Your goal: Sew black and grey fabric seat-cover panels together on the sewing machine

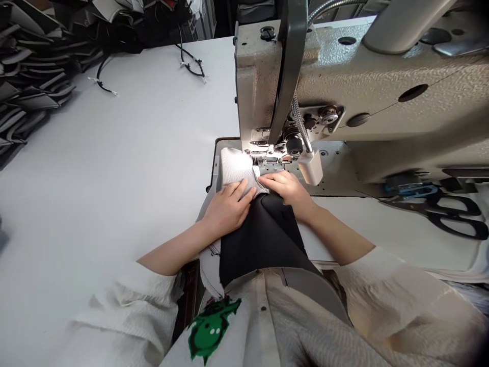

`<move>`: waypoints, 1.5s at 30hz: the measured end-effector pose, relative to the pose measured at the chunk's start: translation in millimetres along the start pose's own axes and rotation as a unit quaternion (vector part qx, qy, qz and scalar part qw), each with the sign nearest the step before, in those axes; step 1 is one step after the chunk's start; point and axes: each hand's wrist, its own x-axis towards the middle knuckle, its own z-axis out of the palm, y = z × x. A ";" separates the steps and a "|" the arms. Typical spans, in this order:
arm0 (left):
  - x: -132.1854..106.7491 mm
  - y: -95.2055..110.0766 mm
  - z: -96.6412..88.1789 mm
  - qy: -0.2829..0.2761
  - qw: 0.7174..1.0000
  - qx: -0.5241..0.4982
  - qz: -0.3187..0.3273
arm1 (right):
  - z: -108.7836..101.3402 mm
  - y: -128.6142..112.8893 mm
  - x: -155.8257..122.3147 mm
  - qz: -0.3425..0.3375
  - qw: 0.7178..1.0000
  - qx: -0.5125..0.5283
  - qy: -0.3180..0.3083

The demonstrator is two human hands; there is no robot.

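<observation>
I am pressing my left hand [228,206] flat, fingers spread, on the grey fabric [235,168] at frame centre. My right hand [289,189] is lying just right of it, fingers bent onto the seam; I cannot tell whether it is pinching. The fabric is running up-frame from the black fabric [263,234] to the needle [263,159], which is nearer the right hand.

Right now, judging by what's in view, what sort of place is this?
Probably a sewing workshop: an industrial sewing machine, the left hand and right hand pressing fabric by its needle, stacked cut pieces at far left, scissors on the right.
</observation>
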 end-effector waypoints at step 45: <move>19.1 -37.0 6.1 -0.031 0.985 -0.169 0.002 | -4.7 0.2 27.3 0.179 0.981 -0.029 -0.069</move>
